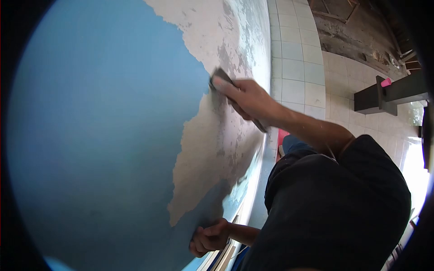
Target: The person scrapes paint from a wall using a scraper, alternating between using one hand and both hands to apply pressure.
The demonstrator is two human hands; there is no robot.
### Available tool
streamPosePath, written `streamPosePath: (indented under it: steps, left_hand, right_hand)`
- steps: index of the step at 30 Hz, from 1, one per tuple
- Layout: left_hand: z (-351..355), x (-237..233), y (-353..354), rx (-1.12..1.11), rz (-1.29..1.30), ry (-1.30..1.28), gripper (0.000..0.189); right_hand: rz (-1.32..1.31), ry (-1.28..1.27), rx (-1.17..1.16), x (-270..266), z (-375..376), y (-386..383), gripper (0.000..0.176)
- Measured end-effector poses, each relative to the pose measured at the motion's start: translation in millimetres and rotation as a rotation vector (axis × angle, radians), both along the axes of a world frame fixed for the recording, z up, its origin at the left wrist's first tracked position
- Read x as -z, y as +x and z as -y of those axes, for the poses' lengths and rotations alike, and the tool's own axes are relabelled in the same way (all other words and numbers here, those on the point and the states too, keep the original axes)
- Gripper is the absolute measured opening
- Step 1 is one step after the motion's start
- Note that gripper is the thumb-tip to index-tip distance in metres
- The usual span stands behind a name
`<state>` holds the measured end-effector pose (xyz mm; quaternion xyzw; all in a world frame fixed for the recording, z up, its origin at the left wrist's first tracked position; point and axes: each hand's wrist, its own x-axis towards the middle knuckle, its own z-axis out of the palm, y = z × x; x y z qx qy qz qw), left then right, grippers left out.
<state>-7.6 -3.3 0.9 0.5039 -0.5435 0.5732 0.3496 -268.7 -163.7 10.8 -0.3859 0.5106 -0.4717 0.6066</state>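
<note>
My right hand (246, 97) is wrapped around a scraper (224, 75), thumb along its upper part, while the tool's other end sticks out below the palm. Its tip sits right at the ragged edge of the blue paint (113, 99) on the wall. Past that edge lies a bare, pale, patchy stretch of wall (199, 149). Near the bottom of the view, my left hand (211, 237) is closed in a curl close to the blue wall surface. Its inner fingers are hidden, and I cannot tell whether they hold anything.
Pale tiles (294, 58) run along the base of the wall. Farther off stand a dark bench-like structure (391, 94) and a pink cup (385, 82) on it. Long pale strips (221, 258) lie beside the wall near my left arm. A red object (282, 135) shows partly behind my body.
</note>
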Motion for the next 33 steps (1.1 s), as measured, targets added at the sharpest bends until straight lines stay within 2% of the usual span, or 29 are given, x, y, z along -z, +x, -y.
streamPosePath:
  steps: [3, 7, 11, 15, 20, 24, 27, 29, 33]
  left_hand:
    - [1.1, -4.0, -1.5, 0.039, 0.025, 0.023, 0.021]
    - [-3.7, -1.0, 0.6, 0.024, 0.024, 0.015, 0.021]
    - [3.2, -3.6, -0.6, 0.052, 0.023, -0.003, 0.021]
    - [-1.2, 0.6, 2.4, 0.051, 0.022, 0.017, 0.020]
    - [0.5, -2.7, 0.9, 0.045, 0.035, 0.019, 0.021]
    - [-0.7, -1.7, 1.0, 0.039, 0.040, 0.017, 0.022]
    - [-0.4, -1.0, 1.8, 0.024, 0.040, 0.019, 0.022]
    - [3.1, -3.6, -0.2, 0.052, 0.030, -0.001, 0.022]
    - [0.5, -2.0, 0.0, 0.017, 0.031, 0.005, 0.023]
  right_hand:
    - [-0.008, 0.097, -0.068, 6.8, -8.1, 3.9, 0.063]
    - [0.057, -0.022, 0.023, -7.8, 3.5, -5.1, 0.062]
    - [0.007, 0.056, -0.039, 16.3, -8.9, 5.6, 0.063]
    - [0.009, -0.019, 0.013, -1.0, 1.3, -3.0, 0.062]
    - [0.025, 0.052, -0.045, 3.8, -4.2, 1.2, 0.058]
    - [0.006, -0.057, 0.038, -13.9, 10.3, -7.8, 0.062]
    - [0.008, -0.070, 0.057, 0.5, 5.6, 1.7, 0.058]
    - [0.054, 0.031, -0.037, 4.3, -6.9, 4.7, 0.056]
    - [0.048, -0.008, 0.009, -0.6, 2.1, 2.0, 0.056]
